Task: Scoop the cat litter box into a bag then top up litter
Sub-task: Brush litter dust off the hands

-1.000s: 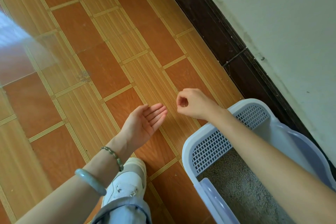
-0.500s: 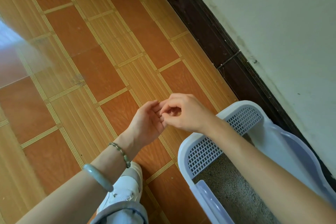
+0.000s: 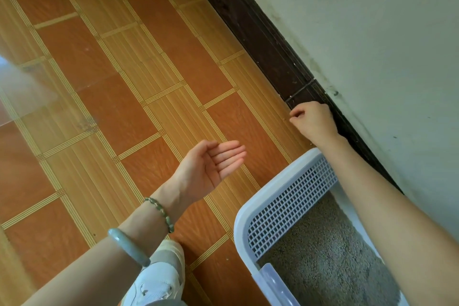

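Observation:
A white litter box (image 3: pixel 242 221) sits on the floor at the lower right, beside the wall. It has a grated step (image 3: pixel 285 206) at its near end and grey litter (image 3: pixel 323 251) inside. My right arm crosses over the box. My right hand (image 3: pixel 313 119) is down at the floor by the dark baseboard, with fingers curled and fingertips pinched together. Anything between them is too small to see. My left hand (image 3: pixel 211 169) hovers palm up to the left of the box, its fingers straight and together, and nothing shows in the palm.
Orange and tan tiled floor (image 3: pixel 124 107) spreads to the left. A dark baseboard (image 3: pixel 260 32) runs along the pale wall (image 3: pixel 372 32). My white shoe (image 3: pixel 159 278) stands left of the box. A pale plastic piece (image 3: pixel 273 283) rests at the box's near rim.
My right hand left my left palm and reached forward to the floor by the baseboard. My left hand stayed palm up with its fingers flattened.

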{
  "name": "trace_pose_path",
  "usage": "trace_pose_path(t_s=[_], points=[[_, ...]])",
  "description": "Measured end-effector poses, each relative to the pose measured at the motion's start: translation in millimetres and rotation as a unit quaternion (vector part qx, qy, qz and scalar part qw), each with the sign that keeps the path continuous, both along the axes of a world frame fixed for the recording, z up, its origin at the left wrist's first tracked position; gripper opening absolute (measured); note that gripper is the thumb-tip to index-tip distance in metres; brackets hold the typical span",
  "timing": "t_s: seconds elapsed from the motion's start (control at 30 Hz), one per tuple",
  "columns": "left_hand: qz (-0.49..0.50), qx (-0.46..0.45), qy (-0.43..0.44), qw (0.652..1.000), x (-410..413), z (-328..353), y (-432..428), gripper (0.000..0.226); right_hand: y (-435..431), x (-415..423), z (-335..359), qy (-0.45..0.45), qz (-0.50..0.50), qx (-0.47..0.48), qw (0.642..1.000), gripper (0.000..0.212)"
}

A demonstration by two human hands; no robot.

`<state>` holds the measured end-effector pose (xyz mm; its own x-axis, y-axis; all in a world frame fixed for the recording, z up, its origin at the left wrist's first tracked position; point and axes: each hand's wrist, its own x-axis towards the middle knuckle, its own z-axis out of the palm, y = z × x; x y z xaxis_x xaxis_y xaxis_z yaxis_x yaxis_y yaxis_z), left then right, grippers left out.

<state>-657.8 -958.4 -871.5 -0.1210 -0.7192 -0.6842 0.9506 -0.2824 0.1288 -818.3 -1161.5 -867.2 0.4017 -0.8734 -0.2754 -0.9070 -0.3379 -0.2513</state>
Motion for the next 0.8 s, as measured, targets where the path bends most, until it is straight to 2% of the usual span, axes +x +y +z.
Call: trace_pose_path(t_s=[0.1,0.33,0.47,0.8], points=[[-0.002,0.005,-0.001,1.000,0,-3,-2,0.047,-3,12,-14,0.059,0.045,-0.009,0.997,0.023],[-0.004,0.014,-0.002,1.000,5,-7,2,0.046,-6,17,-27,0.107,0.048,-0.035,0.992,0.020],[0.001,0.018,0.000,1.000,5,-9,1,0.047,-6,14,-28,0.111,0.051,-0.037,0.992,0.013],[0.008,0.026,0.001,1.000,6,-9,-4,0.047,-7,17,-25,0.142,0.123,-0.053,0.981,0.014]])
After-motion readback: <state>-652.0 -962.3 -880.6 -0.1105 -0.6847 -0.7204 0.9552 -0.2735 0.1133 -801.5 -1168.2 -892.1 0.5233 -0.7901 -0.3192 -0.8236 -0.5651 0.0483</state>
